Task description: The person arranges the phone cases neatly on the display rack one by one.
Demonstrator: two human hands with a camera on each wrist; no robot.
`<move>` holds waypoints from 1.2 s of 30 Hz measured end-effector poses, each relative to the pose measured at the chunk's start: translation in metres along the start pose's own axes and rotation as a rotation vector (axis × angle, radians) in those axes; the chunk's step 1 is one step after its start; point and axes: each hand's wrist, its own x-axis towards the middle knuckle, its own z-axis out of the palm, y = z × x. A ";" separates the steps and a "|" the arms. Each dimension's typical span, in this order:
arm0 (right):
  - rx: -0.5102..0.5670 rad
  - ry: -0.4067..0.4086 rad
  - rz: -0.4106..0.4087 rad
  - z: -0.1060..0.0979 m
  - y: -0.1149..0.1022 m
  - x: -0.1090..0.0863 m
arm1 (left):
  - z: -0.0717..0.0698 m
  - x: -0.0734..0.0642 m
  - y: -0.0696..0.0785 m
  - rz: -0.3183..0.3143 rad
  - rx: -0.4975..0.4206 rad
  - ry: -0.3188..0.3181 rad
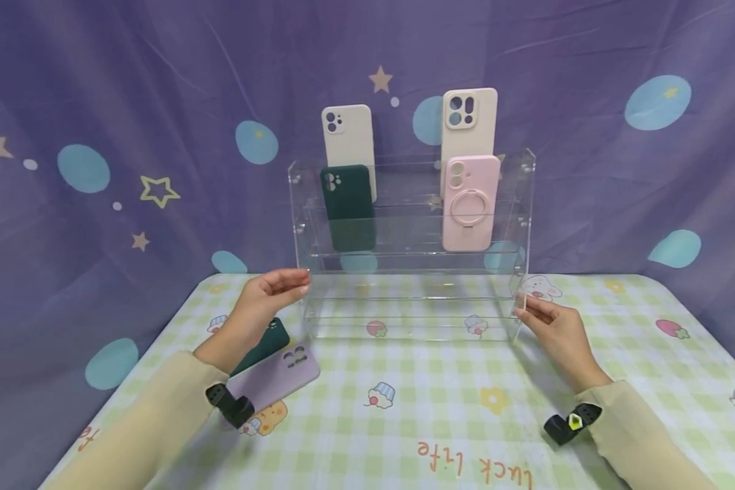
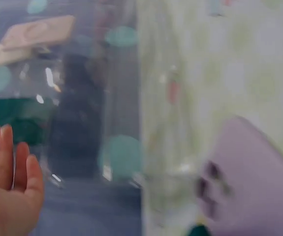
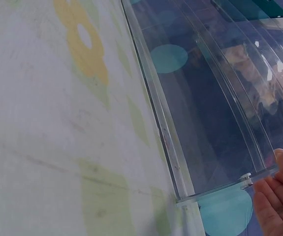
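A clear acrylic display rack (image 1: 407, 235) stands on a worktop (image 1: 435, 381) covered in green-and-white checked cloth, with a person's hands at its two sides. The right hand (image 1: 557, 337) pinches the rack's right side panel between thumb and fingers. The left hand (image 1: 268, 296) is at the left side panel, fingers nearly straight and loosely parted, thumb a little away from them; whether its fingertips touch the panel cannot be told.

On the rack's upper tier lean a white phone case (image 1: 352, 143), left, and a cream phone case (image 1: 486, 139), right. In front of them, one tier lower, are a dark green phone case (image 1: 350, 207), left, and a pink phone case (image 1: 468, 207) with a raised ring, right. Beside the left forearm, a lilac phone case (image 1: 275, 381) and a second green case (image 1: 275, 340) lie on the cloth, partly hidden by the arm. Behind hangs a purple curtain (image 1: 159, 88) with stars and blue ovals.
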 end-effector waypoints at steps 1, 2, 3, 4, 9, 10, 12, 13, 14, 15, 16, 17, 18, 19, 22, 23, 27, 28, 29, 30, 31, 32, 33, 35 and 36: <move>0.000 0.001 -0.001 0.000 0.000 0.000 | -0.003 -0.004 -0.007 -0.010 0.002 -0.023; -0.003 0.002 0.001 0.000 0.000 0.000 | -0.005 -0.007 -0.014 -0.016 0.007 -0.045; -0.008 0.004 0.005 -0.001 0.000 -0.001 | -0.007 -0.010 -0.020 -0.020 0.014 -0.065; -0.014 0.004 0.007 -0.001 0.000 -0.001 | -0.008 -0.012 -0.025 -0.028 0.026 -0.087; -0.033 0.006 0.026 -0.006 -0.002 -0.002 | -0.005 -0.020 -0.047 -0.090 0.087 -0.171; -0.032 0.006 0.027 -0.006 -0.002 -0.002 | -0.004 -0.021 -0.051 -0.108 0.089 -0.178; -0.025 0.008 0.033 -0.006 -0.001 -0.002 | -0.003 -0.023 -0.059 -0.124 0.092 -0.175; -0.021 0.007 0.033 -0.006 -0.001 -0.002 | -0.003 -0.024 -0.063 -0.135 0.089 -0.165; -0.016 0.005 0.033 -0.006 -0.001 -0.002 | -0.003 -0.025 -0.066 -0.150 0.088 -0.152; -0.011 0.003 0.032 -0.006 -0.001 -0.002 | -0.004 -0.027 -0.069 -0.165 0.089 -0.136; -0.009 0.001 0.033 -0.006 -0.001 -0.002 | -0.004 -0.028 -0.072 -0.172 0.100 -0.125; -0.007 -0.002 0.033 -0.006 0.000 -0.002 | -0.005 -0.029 -0.074 -0.180 0.110 -0.118; -0.004 -0.005 0.032 -0.006 0.000 -0.002 | -0.007 -0.030 -0.077 -0.188 0.120 -0.112; -0.005 -0.006 0.030 -0.005 0.000 -0.002 | -0.008 -0.031 -0.079 -0.194 0.127 -0.106; 0.001 -0.007 0.029 -0.005 0.001 -0.001 | -0.011 -0.032 -0.085 -0.210 0.145 -0.105; 0.004 -0.008 0.028 -0.004 0.001 -0.001 | -0.012 -0.032 -0.087 -0.215 0.151 -0.104; 0.008 -0.008 0.029 -0.003 0.001 -0.001 | -0.015 -0.032 -0.093 -0.238 0.177 -0.078; 0.006 -0.007 0.030 -0.003 0.002 -0.001 | -0.016 -0.032 -0.095 -0.240 0.192 -0.076; 0.002 -0.006 0.029 -0.002 0.002 -0.001 | -0.016 -0.032 -0.097 -0.241 0.207 -0.078; -0.001 -0.004 0.029 -0.002 0.002 -0.001 | -0.017 -0.032 -0.098 -0.241 0.217 -0.082; -0.002 -0.005 0.029 -0.002 0.002 0.000 | -0.017 -0.031 -0.099 -0.238 0.233 -0.088; -0.004 -0.004 0.027 -0.001 0.002 0.000 | -0.018 -0.031 -0.101 -0.231 0.249 -0.096; 0.001 -0.006 0.027 -0.001 0.002 0.000 | -0.018 -0.032 -0.102 -0.218 0.264 -0.109; 0.013 -0.009 0.025 -0.001 0.001 0.000 | -0.019 -0.032 -0.103 -0.196 0.290 -0.128; 0.020 -0.011 0.026 -0.001 0.001 0.000 | -0.019 -0.032 -0.104 -0.184 0.302 -0.133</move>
